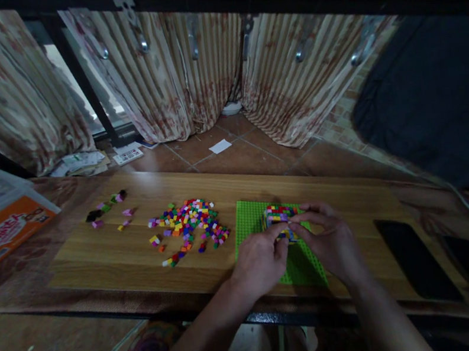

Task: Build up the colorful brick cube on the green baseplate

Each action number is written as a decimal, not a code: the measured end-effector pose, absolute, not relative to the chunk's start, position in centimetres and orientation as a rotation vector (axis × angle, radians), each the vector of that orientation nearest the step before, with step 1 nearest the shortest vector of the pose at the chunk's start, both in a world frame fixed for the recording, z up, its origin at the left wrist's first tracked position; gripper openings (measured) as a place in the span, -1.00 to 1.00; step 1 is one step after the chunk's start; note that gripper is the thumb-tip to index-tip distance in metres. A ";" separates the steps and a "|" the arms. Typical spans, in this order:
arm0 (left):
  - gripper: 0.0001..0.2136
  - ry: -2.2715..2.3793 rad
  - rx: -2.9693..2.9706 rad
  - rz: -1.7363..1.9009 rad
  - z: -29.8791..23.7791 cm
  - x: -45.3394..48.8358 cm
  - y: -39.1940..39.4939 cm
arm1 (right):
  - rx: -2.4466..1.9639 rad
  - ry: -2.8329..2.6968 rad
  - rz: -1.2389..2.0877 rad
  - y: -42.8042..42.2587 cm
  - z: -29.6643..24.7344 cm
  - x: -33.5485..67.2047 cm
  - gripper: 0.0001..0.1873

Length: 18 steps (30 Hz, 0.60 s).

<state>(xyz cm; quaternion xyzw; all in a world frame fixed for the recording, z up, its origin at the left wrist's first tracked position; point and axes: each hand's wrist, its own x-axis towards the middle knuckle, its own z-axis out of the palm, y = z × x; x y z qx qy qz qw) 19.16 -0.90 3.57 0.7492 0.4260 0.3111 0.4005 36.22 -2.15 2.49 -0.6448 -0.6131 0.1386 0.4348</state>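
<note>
Grip of the left hand [257, 258] and the right hand [334, 238] is narrow, thumbs and index fingers meeting at the near side of the build [275, 210]; whether they pinch the build itself or a small brick cannot be told. The build sits on the green plate [246, 219], toward its far right part. Its visible top rows run roughly left to right, in line with the plate's far edge; fingers hide the rest, so its long axis is unclear.

The left forearm slants up from lower left, back of the hand uppermost; the right comes from lower right, fingers curling round the build's right side. Small and blocky, the build shows mixed red, green, yellow, blue and white.

The plate lies flat on the wooden worktop [108, 253], with loose bricks [190, 216] heaped to its left.
</note>
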 end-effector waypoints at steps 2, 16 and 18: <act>-0.65 1.084 1.927 0.778 3.4 19.3 -1.0 | -1.612 -1.420 0.428 -2.0 2.3 36.0 -0.76; -0.64 1.106 1.902 0.797 2.5 19.8 -1.4 | -1.500 -0.841 0.884 -1.1 1.9 35.2 -0.72; -0.63 1.108 1.955 0.768 2.5 19.8 -1.4 | -1.528 -0.860 0.865 -1.1 2.0 35.0 -0.71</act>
